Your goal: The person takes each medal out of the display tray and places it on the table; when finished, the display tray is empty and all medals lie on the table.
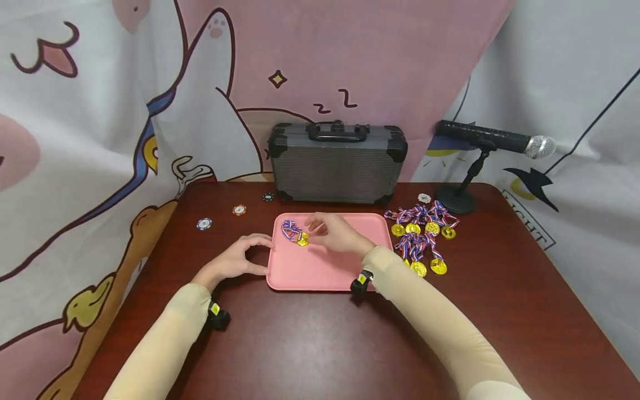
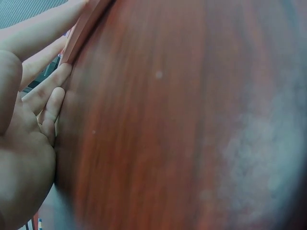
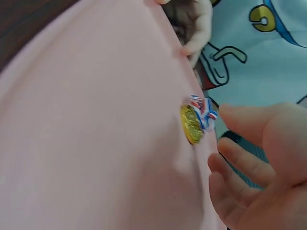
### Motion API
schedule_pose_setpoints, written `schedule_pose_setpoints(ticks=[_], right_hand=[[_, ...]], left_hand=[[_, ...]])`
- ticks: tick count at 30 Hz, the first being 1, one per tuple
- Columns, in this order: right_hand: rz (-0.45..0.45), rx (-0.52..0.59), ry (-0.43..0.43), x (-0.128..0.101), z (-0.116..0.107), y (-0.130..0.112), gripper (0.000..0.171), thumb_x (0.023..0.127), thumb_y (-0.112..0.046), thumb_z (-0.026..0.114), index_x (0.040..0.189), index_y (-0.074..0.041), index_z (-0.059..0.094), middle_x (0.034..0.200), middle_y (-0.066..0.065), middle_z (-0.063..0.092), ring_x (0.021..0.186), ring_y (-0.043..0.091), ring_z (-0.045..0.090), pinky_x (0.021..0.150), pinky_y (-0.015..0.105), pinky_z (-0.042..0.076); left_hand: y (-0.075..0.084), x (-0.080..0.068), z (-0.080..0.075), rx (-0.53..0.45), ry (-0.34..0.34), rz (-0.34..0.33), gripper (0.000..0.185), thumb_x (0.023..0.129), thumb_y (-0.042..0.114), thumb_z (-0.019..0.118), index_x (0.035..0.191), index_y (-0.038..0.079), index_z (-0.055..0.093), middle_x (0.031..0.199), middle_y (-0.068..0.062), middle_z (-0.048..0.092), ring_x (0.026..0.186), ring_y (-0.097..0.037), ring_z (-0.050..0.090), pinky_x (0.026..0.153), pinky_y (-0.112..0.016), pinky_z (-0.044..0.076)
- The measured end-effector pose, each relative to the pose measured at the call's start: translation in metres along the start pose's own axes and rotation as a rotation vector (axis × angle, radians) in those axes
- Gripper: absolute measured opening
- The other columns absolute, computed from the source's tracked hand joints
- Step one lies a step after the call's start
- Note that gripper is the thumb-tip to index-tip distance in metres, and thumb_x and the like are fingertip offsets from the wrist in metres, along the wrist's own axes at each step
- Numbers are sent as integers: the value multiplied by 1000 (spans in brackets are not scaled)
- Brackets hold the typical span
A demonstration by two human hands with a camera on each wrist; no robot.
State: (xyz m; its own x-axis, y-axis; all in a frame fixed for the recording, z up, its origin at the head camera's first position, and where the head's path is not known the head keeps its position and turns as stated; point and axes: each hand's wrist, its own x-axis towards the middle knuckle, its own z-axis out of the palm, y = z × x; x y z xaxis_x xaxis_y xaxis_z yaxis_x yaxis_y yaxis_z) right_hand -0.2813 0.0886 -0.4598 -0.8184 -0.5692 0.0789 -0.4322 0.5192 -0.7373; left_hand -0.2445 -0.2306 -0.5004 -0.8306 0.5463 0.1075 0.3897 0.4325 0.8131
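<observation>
1. The right hand [image 1: 334,233] was over the pink tray [image 1: 325,272]. Its fingers were loose and a little bent, and they held nothing.
2. A gold medal [image 1: 302,240] with a red, white and blue ribbon [image 1: 290,229] lay on the tray, just beside the right hand's fingertips [image 1: 316,226]. In the right wrist view the medal [image 3: 191,124] lay flat on the pink tray [image 3: 96,134], and the fingers [image 3: 235,163] were near it but did not touch it.
3. The left hand [image 1: 235,258] was at the left edge of the tray. Its fingers and thumb were curved around that edge and held it. In the left wrist view the fingers [image 2: 45,88] lay against the side of the tray [image 2: 84,28].
4. The tray sat in the middle of the dark red worktop [image 1: 310,344].
5. A heap of more gold medals [image 1: 422,233] with striped ribbons lay on the worktop, just to the right of the tray.
6. A grey carry case [image 1: 337,162] with black corners and a black handle stood behind the tray.
7. A black microphone [image 1: 495,139] with a silver head sat on a small stand [image 1: 457,197] at the back right.
8. Four poker chips lay on the worktop: a blue chip [image 1: 203,224], an orange chip [image 1: 239,210] and a black chip [image 1: 268,196] at the left, and a white chip [image 1: 424,198] close to the stand.
9. A cartoon cloth [image 1: 100,111] hung behind and beside the worktop.
</observation>
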Motion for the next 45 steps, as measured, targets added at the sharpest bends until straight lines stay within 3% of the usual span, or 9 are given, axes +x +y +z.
schedule_pose_setpoints(ticks=[10, 17, 21, 27, 32, 37, 42, 45], right_hand=[[-12, -227, 8, 20, 24, -3, 47, 84, -13, 89, 125, -3, 67, 105, 9, 73, 94, 19, 67, 87, 32, 54], [-25, -306, -40, 11, 20, -12, 42, 86, -5, 84, 124, -6, 67, 101, 7, 70, 89, 19, 61, 84, 35, 51], [-34, -229, -41, -6, 10, -7, 37, 89, -5, 81, 123, -7, 67, 88, 4, 69, 80, 15, 60, 76, 31, 51], [-26, 28, 41, -42, -29, -6, 36, 93, -3, 79, 127, -5, 71, 106, 7, 74, 94, 19, 67, 87, 35, 56], [-12, 187, 119, -83, -76, -2, 36, 95, -1, 75, 130, -7, 70, 102, 13, 72, 89, 29, 70, 78, 33, 58], [50, 124, 233, -130, -124, 10, 38, 97, -8, 76, 134, -10, 67, 99, 14, 70, 85, 35, 70, 72, 29, 59], [150, 43, 386, -175, -166, 30, 41, 97, -7, 76, 136, -6, 64, 103, 13, 71, 83, 17, 70, 68, 25, 58], [205, 36, 467, -198, -185, 46, 42, 96, -4, 76, 136, -6, 63, 103, 6, 74, 82, 10, 73, 67, 24, 59]], left_hand=[[21, -1, 2, -19, 2, 6, 57, 73, 1, 94, 125, -4, 70, 140, -26, 60, 135, -43, 47, 116, -61, 24], [6, 2, 3, -4, -2, 25, 56, 73, 12, 97, 124, 7, 73, 139, -14, 64, 135, -33, 50, 117, -55, 27], [0, 2, 3, -10, -12, 40, 56, 73, 17, 98, 123, 12, 74, 139, -11, 64, 135, -30, 51, 117, -53, 28], [0, 2, 3, -26, -6, 21, 56, 73, 13, 98, 123, 9, 74, 140, -15, 63, 136, -33, 49, 117, -55, 26], [1, 0, 3, -40, -9, 18, 56, 73, 14, 98, 124, 11, 74, 141, -13, 63, 136, -31, 49, 117, -55, 28], [-1, 0, 4, -58, -1, 20, 58, 72, 7, 96, 125, 6, 72, 141, -17, 61, 137, -35, 49, 117, -54, 28], [0, 0, 2, -48, -6, 23, 58, 72, 8, 97, 125, 7, 73, 142, -16, 62, 136, -34, 49, 116, -54, 29], [0, -1, 0, -32, -9, 15, 57, 72, 12, 97, 124, 11, 73, 141, -12, 62, 136, -31, 49, 117, -54, 28]])
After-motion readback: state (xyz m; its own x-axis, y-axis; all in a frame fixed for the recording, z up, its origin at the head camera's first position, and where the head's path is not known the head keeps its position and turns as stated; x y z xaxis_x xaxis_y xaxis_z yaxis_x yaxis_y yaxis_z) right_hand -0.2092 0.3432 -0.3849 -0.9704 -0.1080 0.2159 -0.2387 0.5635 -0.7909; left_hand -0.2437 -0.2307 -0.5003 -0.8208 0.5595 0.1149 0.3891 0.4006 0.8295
